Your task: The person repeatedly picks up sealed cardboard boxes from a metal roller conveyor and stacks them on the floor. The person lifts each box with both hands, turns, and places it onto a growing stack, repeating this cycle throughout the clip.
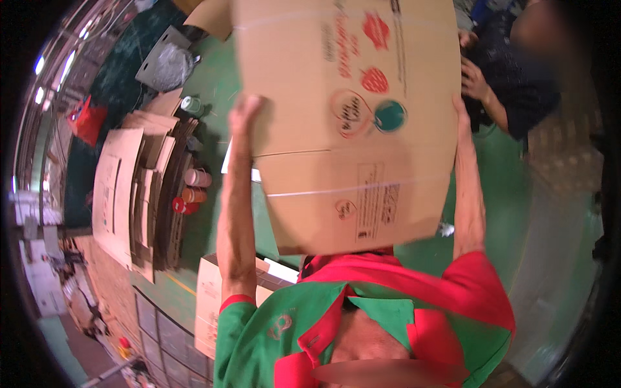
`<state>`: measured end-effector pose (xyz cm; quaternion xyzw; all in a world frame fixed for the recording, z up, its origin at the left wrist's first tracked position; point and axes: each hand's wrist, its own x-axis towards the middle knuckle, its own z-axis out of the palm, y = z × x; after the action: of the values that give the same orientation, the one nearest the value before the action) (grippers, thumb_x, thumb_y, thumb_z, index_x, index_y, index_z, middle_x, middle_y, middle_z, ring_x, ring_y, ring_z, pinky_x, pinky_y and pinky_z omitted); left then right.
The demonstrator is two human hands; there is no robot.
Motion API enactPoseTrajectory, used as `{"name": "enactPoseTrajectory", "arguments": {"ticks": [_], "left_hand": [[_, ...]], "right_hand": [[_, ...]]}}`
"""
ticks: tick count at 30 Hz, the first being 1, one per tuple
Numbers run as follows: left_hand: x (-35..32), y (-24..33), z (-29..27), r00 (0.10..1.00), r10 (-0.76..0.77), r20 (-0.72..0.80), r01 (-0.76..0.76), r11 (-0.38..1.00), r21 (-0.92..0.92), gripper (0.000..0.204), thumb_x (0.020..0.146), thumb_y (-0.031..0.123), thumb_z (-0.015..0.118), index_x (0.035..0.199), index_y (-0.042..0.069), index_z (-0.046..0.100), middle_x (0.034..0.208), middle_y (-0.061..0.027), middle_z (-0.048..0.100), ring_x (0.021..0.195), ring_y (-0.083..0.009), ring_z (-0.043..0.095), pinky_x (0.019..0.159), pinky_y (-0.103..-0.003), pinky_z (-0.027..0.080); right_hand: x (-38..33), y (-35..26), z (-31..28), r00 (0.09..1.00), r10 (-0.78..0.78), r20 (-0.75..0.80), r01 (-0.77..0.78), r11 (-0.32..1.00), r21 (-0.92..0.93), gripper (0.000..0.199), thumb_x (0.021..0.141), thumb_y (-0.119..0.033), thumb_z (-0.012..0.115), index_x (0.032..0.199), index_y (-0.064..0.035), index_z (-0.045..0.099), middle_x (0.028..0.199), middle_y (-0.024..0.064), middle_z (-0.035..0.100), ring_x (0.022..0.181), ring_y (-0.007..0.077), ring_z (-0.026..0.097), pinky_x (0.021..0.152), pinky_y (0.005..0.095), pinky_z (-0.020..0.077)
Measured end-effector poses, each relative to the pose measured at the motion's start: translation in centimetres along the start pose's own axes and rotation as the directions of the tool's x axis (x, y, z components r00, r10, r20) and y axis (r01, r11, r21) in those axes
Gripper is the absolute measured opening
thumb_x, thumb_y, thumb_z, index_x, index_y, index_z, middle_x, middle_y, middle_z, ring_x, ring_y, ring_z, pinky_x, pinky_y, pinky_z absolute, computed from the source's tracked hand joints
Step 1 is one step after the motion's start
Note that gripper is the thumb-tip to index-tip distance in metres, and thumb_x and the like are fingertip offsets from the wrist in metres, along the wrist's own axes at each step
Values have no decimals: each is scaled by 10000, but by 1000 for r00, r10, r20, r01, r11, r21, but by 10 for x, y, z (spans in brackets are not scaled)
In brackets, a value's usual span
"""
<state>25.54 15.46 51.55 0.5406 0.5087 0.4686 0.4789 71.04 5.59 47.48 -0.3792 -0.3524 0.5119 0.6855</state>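
"Green smooth floor [498,191] shows on both sides of the person. What is on the left?"

"Brown flattened cardboard sheets [119,187] in a leaning stack, with three small rounded objects in pale pink, orange and red [194,195] just beside them."

"And the main piece?"

"A large tan cardboard carton [304,123] with red and teal printing, raised before the person's chest, between the two hands. A thin pale strap [349,191] crosses its lower part."

"How does the left hand [246,110] hold it?"

"Closed on the carton's left edge, thumb toward the printed face. It is blurred, so I can't tell how far the other fingers curl."

"The right hand [460,108]?"

"Gripping the opposite edge, about level with the left. Little more than the thumb shows; the rest is hidden behind the cardboard."

"Whose hand is that above it?"

"A co-worker's hand [475,79], from a person in dark clothing [527,84]. It is near the carton's right edge; whether it touches, I can't tell."
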Motion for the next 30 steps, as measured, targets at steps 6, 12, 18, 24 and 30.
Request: {"name": "enactPoseTrajectory", "arguments": {"ticks": [6,12,18,24,30], "left_hand": [[-48,99,-84,874,410,-263,-479,818,-317,739,866,433,665,1421,25,399,1339,-149,503,1190,-314,525,1011,-476,427],[-81,93,-136,665,591,-457,-711,688,-144,713,869,529,583,1362,36,437,1365,-152,477,1255,-307,481,986,-535,474],[-107,-55,-121,852,312,-419,-443,857,-262,566,976,504,475,1329,62,493,1307,-86,537,1194,-240,524,988,-423,462],[-102,-129,-101,869,280,-407,-428,838,-339,764,868,686,567,1322,73,520,1273,-65,569,1196,-205,538,1020,-372,437],[-92,-131,-90,865,313,-393,-436,856,-279,860,810,740,604,1316,51,504,1274,-74,569,1216,-220,522,1039,-416,412]], "right_hand": [[46,-77,95,966,-235,109,230,972,57,602,1025,-456,462,1448,-28,433,1411,123,528,1275,244,514,1071,389,420],[99,-98,137,794,-478,377,383,873,301,570,988,-455,553,1394,-61,483,1320,99,585,1177,214,580,967,362,503],[98,59,82,949,-230,214,255,962,-100,645,980,-482,518,1439,-39,421,1411,81,503,1270,224,484,1051,379,406],[86,143,40,996,20,85,0,973,-229,760,956,-554,498,1482,-24,356,1502,63,413,1357,238,395,1135,392,307],[117,151,38,936,-32,352,-23,988,151,817,927,-677,477,1481,-87,364,1489,68,438,1347,230,443,1122,407,375]]}}
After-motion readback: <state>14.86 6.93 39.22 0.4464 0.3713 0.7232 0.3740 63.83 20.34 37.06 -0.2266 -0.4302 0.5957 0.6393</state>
